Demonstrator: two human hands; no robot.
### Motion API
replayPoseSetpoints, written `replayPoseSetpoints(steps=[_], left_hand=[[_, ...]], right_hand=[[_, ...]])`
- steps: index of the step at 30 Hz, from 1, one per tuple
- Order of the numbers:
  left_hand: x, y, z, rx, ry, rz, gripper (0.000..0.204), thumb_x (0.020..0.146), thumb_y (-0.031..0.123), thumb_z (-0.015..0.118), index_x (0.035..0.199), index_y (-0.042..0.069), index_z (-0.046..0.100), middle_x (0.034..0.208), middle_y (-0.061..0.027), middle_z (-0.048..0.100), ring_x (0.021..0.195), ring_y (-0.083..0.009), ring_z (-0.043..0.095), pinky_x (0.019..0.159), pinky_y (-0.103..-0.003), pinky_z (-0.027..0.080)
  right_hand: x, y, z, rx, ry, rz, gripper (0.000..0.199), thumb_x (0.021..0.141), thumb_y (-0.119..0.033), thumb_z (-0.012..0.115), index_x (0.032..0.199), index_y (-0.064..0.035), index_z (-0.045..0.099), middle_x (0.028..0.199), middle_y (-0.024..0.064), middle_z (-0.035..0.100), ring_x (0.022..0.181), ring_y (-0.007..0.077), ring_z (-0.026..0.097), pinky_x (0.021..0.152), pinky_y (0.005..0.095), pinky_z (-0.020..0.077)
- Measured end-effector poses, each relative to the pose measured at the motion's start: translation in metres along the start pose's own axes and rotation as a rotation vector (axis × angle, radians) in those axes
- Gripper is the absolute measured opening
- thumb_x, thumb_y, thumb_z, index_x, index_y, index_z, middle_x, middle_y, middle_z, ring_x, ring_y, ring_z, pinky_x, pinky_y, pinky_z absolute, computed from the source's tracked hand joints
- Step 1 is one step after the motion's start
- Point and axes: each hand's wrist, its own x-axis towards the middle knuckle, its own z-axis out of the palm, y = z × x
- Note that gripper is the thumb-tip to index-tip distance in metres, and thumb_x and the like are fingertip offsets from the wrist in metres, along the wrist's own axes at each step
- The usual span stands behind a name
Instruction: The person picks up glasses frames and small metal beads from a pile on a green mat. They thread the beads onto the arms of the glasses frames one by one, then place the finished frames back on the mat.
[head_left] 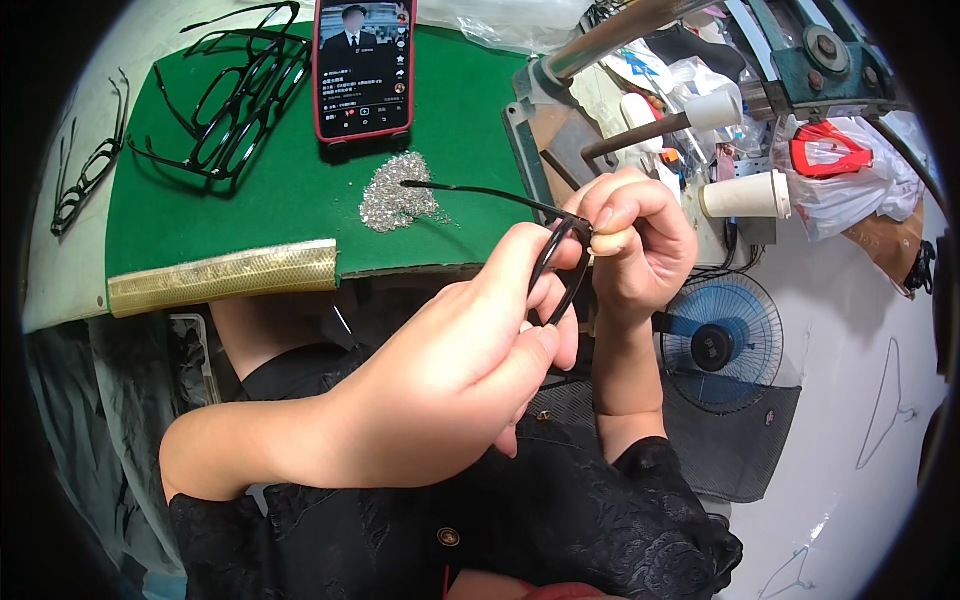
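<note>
A black eyeglass frame is held up in front of me, past the front edge of the green mat. My left hand grips its rims between thumb and fingers. With pinched fingertips, my right hand is closed at the frame's hinge corner; whether a tiny part sits between those fingertips is hidden. One temple arm stretches left from the hinge, its tip over a pile of small silvery metal pieces on the green mat.
Several black eyeglass frames lie stacked at the back left, another pair farther left. A phone stands behind the pile. A gold strip lines the mat's front edge. Right: a metal press, paper cup and fan.
</note>
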Motion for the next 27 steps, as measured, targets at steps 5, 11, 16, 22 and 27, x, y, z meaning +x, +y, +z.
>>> replayPoseSetpoints(steps=[5, 11, 16, 22, 27], left_hand=[[0.0008, 0.0004, 0.0027, 0.038, 0.021, 0.016, 0.048, 0.097, 0.004, 0.038, 0.140, -0.002, 0.019, 0.096, -0.0129, 0.050, 0.059, -0.0101, 0.049, 0.052, -0.020, 0.046], [0.0033, -0.0012, -0.0024, -0.076, -0.035, 0.015, 0.044, 0.096, 0.004, 0.039, 0.136, -0.001, 0.023, 0.095, -0.0137, 0.050, 0.057, -0.0111, 0.049, 0.049, -0.021, 0.047], [0.0051, -0.0018, -0.0046, -0.205, -0.055, 0.019, 0.042, 0.095, 0.005, 0.040, 0.134, -0.001, 0.026, 0.094, -0.0139, 0.051, 0.056, -0.0118, 0.051, 0.045, -0.022, 0.047], [0.0050, 0.0000, -0.0040, -0.192, -0.049, 0.031, 0.042, 0.096, 0.006, 0.041, 0.134, -0.002, 0.027, 0.094, -0.0136, 0.051, 0.055, -0.0119, 0.052, 0.044, -0.022, 0.047], [0.0058, -0.0012, -0.0030, -0.202, -0.037, 0.039, 0.042, 0.096, 0.006, 0.040, 0.135, -0.002, 0.027, 0.095, -0.0136, 0.051, 0.055, -0.0117, 0.052, 0.045, -0.021, 0.047]], right_hand=[[-0.0046, -0.0044, 0.0064, -0.010, 0.092, 0.018, 0.015, 0.085, -0.008, 0.068, 0.079, 0.0036, 0.059, 0.073, 0.0109, 0.061, 0.067, 0.0162, 0.060, 0.063, 0.0252, 0.0500], [-0.0028, -0.0032, 0.0014, -0.166, 0.041, -0.120, 0.018, 0.085, -0.011, 0.069, 0.080, 0.0034, 0.060, 0.072, 0.0114, 0.061, 0.066, 0.0184, 0.062, 0.062, 0.0278, 0.0521], [-0.0009, -0.0015, 0.0037, -0.156, 0.058, -0.143, 0.021, 0.086, -0.015, 0.069, 0.080, 0.0026, 0.059, 0.071, 0.0106, 0.060, 0.066, 0.0190, 0.061, 0.061, 0.0291, 0.0527], [-0.0035, -0.0030, 0.0052, -0.174, 0.097, -0.108, 0.027, 0.091, -0.022, 0.064, 0.083, 0.0018, 0.057, 0.073, 0.0110, 0.060, 0.067, 0.0191, 0.061, 0.062, 0.0282, 0.0507], [-0.0053, -0.0018, 0.0049, -0.235, 0.098, -0.139, 0.031, 0.093, -0.027, 0.061, 0.084, 0.0015, 0.056, 0.075, 0.0110, 0.060, 0.068, 0.0189, 0.061, 0.063, 0.0280, 0.0501]])
